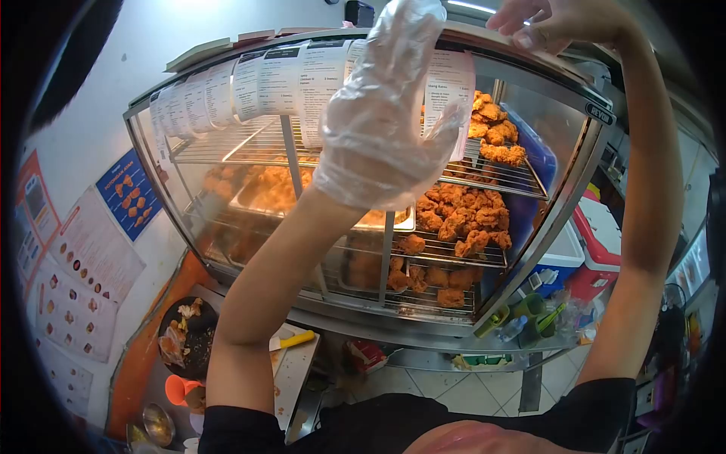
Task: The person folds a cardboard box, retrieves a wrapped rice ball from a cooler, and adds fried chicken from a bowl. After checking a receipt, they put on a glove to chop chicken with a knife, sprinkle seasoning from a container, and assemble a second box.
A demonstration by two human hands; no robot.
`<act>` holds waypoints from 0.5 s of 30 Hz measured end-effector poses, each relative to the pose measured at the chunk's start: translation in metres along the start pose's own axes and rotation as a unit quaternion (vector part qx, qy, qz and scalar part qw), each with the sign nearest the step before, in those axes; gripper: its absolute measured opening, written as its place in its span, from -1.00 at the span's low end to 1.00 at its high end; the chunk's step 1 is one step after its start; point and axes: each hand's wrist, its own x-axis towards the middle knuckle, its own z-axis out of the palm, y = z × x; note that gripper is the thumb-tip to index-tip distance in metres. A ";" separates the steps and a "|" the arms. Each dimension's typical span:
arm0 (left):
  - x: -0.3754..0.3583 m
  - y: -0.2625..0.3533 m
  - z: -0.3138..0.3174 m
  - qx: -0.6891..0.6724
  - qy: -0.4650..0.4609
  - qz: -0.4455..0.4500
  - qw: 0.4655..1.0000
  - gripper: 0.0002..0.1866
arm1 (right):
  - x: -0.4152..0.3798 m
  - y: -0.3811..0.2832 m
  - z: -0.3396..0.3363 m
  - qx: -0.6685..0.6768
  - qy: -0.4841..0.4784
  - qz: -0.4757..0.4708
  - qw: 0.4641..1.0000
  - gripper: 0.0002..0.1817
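Observation:
My left hand (389,113), in a clear plastic glove, is raised before the glass food warmer (597,151). Its fingers stretch up towards the top edge, with the thumb apart. Printed order slips (321,83) hang along that edge, and one slip (448,98) shows just right of the glove. Bare, my right hand (556,26) hovers at the warmer's top right edge, its fingers loosely bent and nothing visible in them. Behind the glass, fried chicken (465,216) lies on wire racks (522,181); more sits in a metal tray (404,219) at the left.
A cutting board (291,363) with a yellow-handled knife (295,339) lies below on the left, near a black stone mortar (189,337) and an orange cup (180,390). Red cooler boxes (597,242) and green cups (529,306) stand at the right.

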 end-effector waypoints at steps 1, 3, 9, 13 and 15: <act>0.001 -0.002 0.002 -0.002 -0.008 0.012 1.000 -0.18 | -0.012 -0.047 0.008 0.020 0.015 0.048 0.999 -0.23; -0.004 -0.006 0.011 -0.002 -0.029 -0.015 0.999 -0.14 | -0.024 -0.081 0.004 0.014 -0.015 0.051 0.998 -0.24; 0.007 -0.007 0.022 -0.023 0.031 -0.001 0.999 -0.14 | -0.005 -0.041 -0.005 0.039 -0.043 0.082 0.995 -0.22; 0.013 -0.006 0.020 -0.018 0.019 -0.010 1.000 -0.17 | -0.004 -0.040 -0.007 0.040 -0.036 0.085 0.995 -0.23; 0.015 -0.003 0.015 -0.032 0.002 -0.027 0.999 -0.20 | -0.006 -0.042 -0.005 0.044 -0.029 0.083 0.995 -0.24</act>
